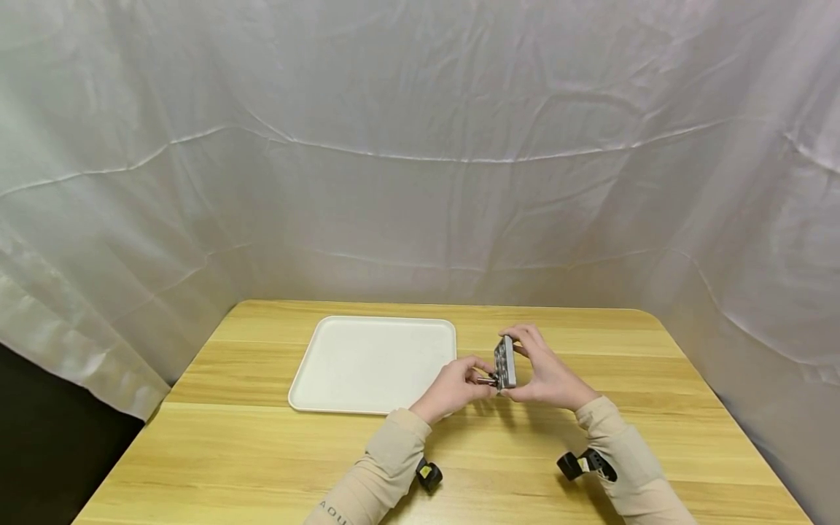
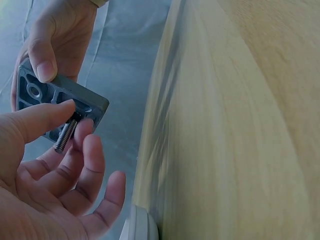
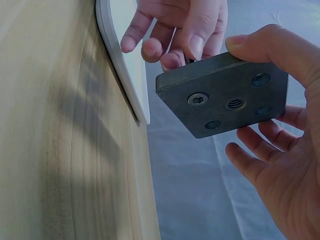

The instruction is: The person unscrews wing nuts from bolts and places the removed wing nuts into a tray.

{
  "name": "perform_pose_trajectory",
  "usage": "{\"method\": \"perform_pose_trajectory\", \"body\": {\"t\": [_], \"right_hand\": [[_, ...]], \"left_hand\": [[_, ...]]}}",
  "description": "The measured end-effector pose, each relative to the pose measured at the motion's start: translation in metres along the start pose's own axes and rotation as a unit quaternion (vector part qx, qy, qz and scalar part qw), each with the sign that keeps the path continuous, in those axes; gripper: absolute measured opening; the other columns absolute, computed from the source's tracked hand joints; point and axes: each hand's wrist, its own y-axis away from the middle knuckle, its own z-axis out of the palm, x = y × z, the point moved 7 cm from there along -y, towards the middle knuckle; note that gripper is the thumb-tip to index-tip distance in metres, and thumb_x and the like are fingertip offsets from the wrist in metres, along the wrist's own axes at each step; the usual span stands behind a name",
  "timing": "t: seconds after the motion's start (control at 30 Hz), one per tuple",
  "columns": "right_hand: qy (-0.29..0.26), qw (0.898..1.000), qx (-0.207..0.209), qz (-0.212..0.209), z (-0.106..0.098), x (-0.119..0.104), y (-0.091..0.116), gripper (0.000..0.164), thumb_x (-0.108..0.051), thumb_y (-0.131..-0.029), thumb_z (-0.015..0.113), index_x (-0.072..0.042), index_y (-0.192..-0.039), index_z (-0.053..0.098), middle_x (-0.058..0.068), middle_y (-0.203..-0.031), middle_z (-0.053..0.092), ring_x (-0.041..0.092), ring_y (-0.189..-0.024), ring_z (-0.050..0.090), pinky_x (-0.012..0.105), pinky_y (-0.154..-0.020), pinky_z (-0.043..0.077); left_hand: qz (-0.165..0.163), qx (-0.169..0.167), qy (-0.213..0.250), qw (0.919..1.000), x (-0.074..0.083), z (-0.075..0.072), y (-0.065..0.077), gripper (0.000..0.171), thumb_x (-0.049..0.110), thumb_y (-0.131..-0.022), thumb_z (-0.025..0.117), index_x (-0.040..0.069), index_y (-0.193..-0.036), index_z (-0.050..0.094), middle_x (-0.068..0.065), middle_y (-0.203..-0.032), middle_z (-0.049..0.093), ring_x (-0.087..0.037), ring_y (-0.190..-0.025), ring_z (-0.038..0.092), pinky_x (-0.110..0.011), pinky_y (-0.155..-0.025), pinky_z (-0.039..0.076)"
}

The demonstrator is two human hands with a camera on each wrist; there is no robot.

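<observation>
Between the two hands is a grey metal plate (image 1: 508,362), held above the table. Its flat face, seen in the right wrist view, has several holes and a screw head (image 3: 198,99) seated in one of them; recesses cover the other face. My right hand (image 1: 550,375) grips the plate by opposite edges, thumb on one and fingers on the other. From the recessed face sticks a threaded screw (image 2: 66,136). My left hand (image 1: 454,388) pinches the screw close to the plate with thumb and index finger, the other fingers loosely bent. Those fingertips partly hide the screw's base.
A white tray (image 1: 374,364) lies on the wooden table (image 1: 249,445), left of the plate and partly behind the left hand. Pale curtains (image 1: 420,219) hang around the table's back and sides. Each wrist wears a small black camera (image 1: 429,475).
</observation>
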Motion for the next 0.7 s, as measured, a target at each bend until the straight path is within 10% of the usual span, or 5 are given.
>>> {"method": "perform_pose_trajectory", "body": {"t": [0.7], "right_hand": [[-0.001, 1.000, 0.003, 0.001, 0.0006, -0.0069, -0.0014, 0.093, 0.004, -0.059, 0.088, -0.003, -0.137, 0.038, 0.021, -0.130, 0.038, 0.034, -0.118, 0.049, 0.047, -0.103, 0.045]], "left_hand": [[-0.002, 0.007, -0.034, 0.9994, -0.0002, -0.0001, -0.0004, 0.024, 0.029, -0.093, 0.065, 0.006, -0.098, 0.071, -0.005, -0.088, 0.071, -0.012, -0.073, 0.060, -0.021, -0.061, 0.048]]}}
